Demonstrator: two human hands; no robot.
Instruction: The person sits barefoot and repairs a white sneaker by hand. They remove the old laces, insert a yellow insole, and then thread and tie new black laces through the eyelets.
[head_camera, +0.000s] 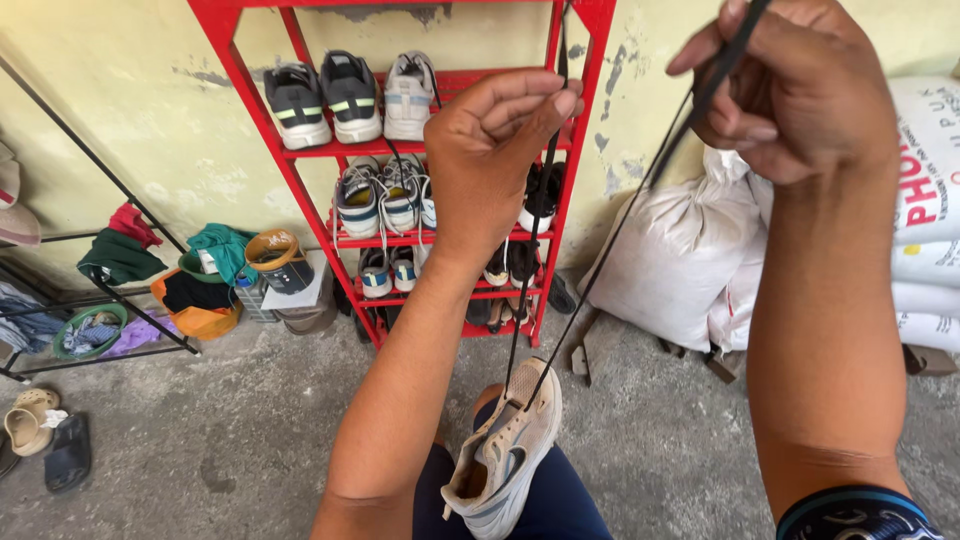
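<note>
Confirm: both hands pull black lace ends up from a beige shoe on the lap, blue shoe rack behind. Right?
Not quite. The head view shows the shoe rack is red, not blue. The rest holds: left hand and right hand pull black lace ends up from the beige shoe.

Pretty soft, even daylight here, nothing harsh and no strong shadows, just faint shade under the red shoe rack (400, 170) and along the concrete floor (230, 450). The white sacks (690, 250) on the right are the brightest spot but not blown out. Both hands sit close to the lens and look a touch soft, while the rack stays sharp. Slight wide-angle stretch shows at the edges
</note>
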